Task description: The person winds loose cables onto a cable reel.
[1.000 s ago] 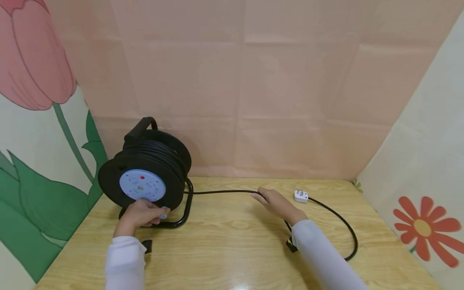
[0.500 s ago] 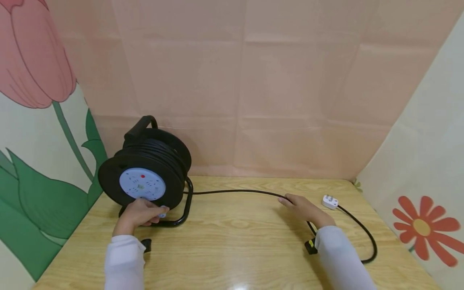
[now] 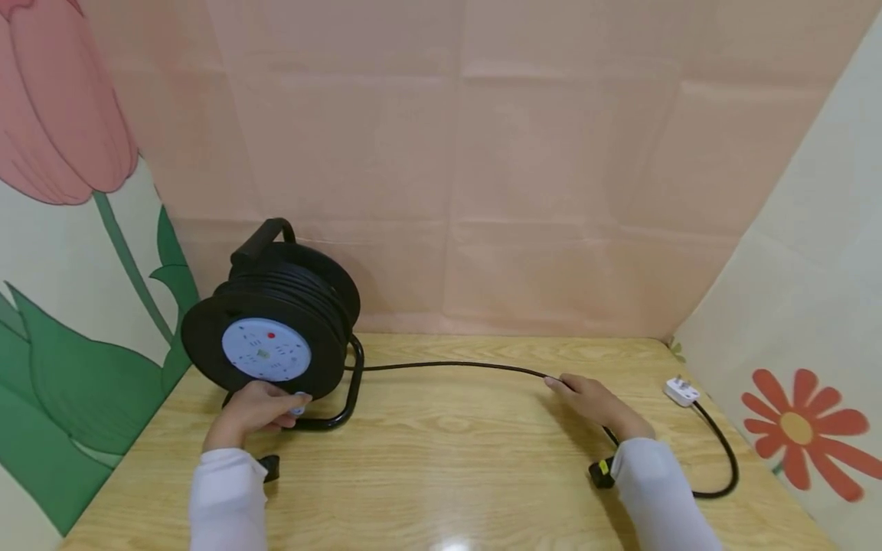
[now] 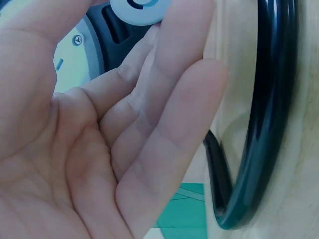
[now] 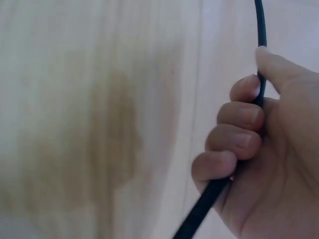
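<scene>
A black cable reel (image 3: 267, 348) with a pale blue socket face (image 3: 266, 350) stands at the left of the table, wound with black cable. My left hand (image 3: 253, 413) pinches the small pale blue winding knob (image 4: 142, 11) low on the reel's front disc. The knob shows only partly between my fingers in the left wrist view. My right hand (image 3: 594, 402) grips the black cable (image 3: 448, 363) at the right, fingers curled round it in the right wrist view. The cable's free end loops past that wrist to a white plug (image 3: 682, 391), its prongs upward.
The reel's black tubular stand (image 3: 354, 390) curves out at its right, close to my left hand. Behind the wood-grain table (image 3: 427, 467) rises a pink-covered wall (image 3: 448, 191). Flower-patterned walls (image 3: 813, 306) flank both sides.
My right hand has moved to the right, holding the cable, and the white plug has shifted right with it. The left hand remains at the knob, and the reel shows no clear turn.
</scene>
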Tool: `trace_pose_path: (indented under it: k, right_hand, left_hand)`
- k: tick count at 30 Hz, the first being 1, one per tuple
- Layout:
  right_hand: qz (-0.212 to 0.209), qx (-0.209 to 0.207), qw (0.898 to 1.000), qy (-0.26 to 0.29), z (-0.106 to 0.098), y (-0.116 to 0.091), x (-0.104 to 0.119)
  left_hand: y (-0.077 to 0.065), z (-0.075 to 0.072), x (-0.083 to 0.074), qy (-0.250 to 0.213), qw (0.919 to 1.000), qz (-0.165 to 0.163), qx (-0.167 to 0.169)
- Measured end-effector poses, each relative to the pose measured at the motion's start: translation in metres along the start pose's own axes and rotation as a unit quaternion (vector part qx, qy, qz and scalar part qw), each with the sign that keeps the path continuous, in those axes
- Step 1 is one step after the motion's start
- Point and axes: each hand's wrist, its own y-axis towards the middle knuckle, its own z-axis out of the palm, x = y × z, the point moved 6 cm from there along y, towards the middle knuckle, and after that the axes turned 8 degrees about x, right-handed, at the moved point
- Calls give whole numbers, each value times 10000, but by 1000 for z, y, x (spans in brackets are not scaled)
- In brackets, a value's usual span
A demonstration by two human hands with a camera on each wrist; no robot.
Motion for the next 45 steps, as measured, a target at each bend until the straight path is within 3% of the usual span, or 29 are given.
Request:
trace_pose_path:
  k: [7, 16, 25, 32, 45]
  right_hand:
    - [-157, -244, 9994, 203, 7, -1, 1]
    - [-127, -327, 9988, 355, 7, -5, 3]
    - [-408, -465, 9975, 336, 5, -9, 11]
    - [-388, -773, 9960, 227, 0, -10, 9]
    - [-377, -755, 9964, 18, 0, -7, 10]
  left_hand:
    - [-1, -1, 7, -414, 9991, 57, 36]
    - [-1, -8, 17, -498, 9986, 38, -165]
    - [-4, -18, 26, -617, 9978, -47, -239]
    - [-7, -30, 37, -509, 9974, -167, -475]
    - [-18, -44, 44, -171, 9956, -380, -838]
